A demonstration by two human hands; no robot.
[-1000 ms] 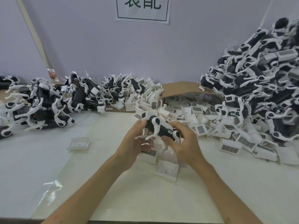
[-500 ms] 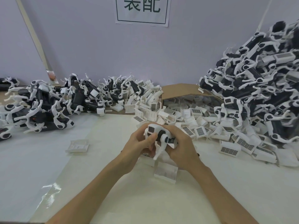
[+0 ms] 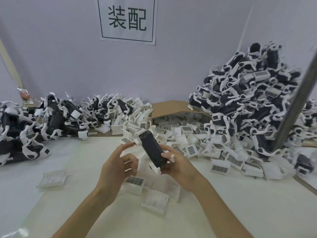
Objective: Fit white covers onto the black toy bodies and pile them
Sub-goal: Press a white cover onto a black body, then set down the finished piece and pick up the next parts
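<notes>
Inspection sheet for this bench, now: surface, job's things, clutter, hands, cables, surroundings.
Surface: white table, a paler sheet under the hands.
Job's things: black body with white legs, held above the table; loose covers spilling from a cardboard box; left pile and taller right pile of toys.
Clutter: stray cover alone at left; a few more lie under the hands.
Hands: right hand grips the body's near end; left hand holds nothing, its fingers loose beside the body.
Cables: nothing seen.
Surroundings: paper sign on a lilac wall; grey pole at right.
</notes>
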